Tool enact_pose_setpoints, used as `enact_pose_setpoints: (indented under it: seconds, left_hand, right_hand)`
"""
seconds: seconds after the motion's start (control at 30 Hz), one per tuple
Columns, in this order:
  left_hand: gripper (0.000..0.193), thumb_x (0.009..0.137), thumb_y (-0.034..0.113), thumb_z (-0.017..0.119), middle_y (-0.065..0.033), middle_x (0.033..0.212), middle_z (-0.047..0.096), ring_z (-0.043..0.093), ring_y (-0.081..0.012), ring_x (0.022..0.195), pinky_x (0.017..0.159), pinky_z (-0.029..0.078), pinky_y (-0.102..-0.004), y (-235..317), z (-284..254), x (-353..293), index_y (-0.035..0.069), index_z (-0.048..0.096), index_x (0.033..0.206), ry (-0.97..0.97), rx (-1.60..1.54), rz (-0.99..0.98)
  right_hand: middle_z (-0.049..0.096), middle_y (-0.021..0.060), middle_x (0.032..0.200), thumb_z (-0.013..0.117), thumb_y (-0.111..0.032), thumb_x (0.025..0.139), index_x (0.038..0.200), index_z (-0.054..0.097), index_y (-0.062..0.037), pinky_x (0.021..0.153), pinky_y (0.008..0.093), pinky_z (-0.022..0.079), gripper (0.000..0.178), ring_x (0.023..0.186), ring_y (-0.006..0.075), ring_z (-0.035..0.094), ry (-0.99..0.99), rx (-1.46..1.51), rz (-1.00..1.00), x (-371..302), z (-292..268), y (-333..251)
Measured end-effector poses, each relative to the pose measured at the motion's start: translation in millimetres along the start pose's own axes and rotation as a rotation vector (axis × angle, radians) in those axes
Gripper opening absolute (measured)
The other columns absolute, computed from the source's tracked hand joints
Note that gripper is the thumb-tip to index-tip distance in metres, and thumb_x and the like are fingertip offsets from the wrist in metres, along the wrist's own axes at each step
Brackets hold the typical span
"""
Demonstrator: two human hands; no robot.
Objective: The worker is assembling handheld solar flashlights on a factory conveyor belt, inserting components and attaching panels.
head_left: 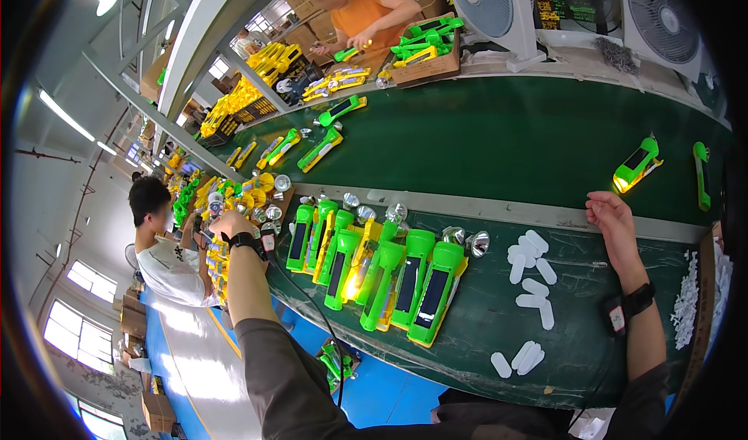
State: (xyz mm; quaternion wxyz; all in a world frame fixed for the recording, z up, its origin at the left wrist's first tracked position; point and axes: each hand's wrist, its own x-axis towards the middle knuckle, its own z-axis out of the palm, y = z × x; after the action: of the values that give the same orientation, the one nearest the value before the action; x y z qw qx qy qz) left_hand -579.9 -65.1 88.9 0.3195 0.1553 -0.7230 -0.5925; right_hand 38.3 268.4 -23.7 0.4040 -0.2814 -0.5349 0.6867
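Observation:
My left hand (pixel 231 223) reaches to a pile of yellow flashlight parts (pixel 248 198) and silver reflectors at the left; its fingers are partly hidden, so its grip does not show. My right hand (pixel 614 220) is raised at the right over the metal edge of the belt, fingers loosely curved and apart from the thumb, nothing seen in it. Just beyond it lies a lit green and yellow flashlight (pixel 637 164) on the green belt (pixel 467 136). Between my arms, a row of green and yellow flashlights (pixel 378 284) with dark panels lies on the bench; one glows.
White oval pieces (pixel 534 288) lie scattered on the bench (pixel 467 362). More flashlights (pixel 319 150) are on the belt. A co-worker in orange (pixel 366 15) handles parts across it; another in white (pixel 171 265) works at the left. A black cable (pixel 312 307) hangs past the bench edge.

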Motion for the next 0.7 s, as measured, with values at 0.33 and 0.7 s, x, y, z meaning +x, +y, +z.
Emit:
enact_pose_setpoints:
  seconds: [0.33,0.7]
  left_hand:
    - [0.021,0.082,0.021,0.054,-0.0128,0.092,0.063,0.058,-0.0264,0.072,0.066,0.046,-0.0378,10,11,-21,0.006,0.058,0.096,-0.081,-0.112,-0.175]
    - [0.033,0.075,0.019,0.074,-0.0178,0.078,0.067,0.064,-0.0278,0.065,0.058,0.05,-0.0393,-33,8,41,-0.002,0.065,0.099,-0.103,0.185,0.345]
  right_hand:
    - [0.061,0.0038,0.094,0.058,-0.008,0.087,0.107,0.059,-0.0014,0.077,0.023,0.044,0.021,0.084,0.0092,0.056,0.017,0.004,-0.03,-1,2,-3]
    - [0.061,0.0041,0.095,0.058,-0.007,0.087,0.107,0.058,-0.0014,0.077,0.0228,0.045,0.022,0.084,0.0095,0.056,0.03,0.004,-0.011,-1,6,-5]
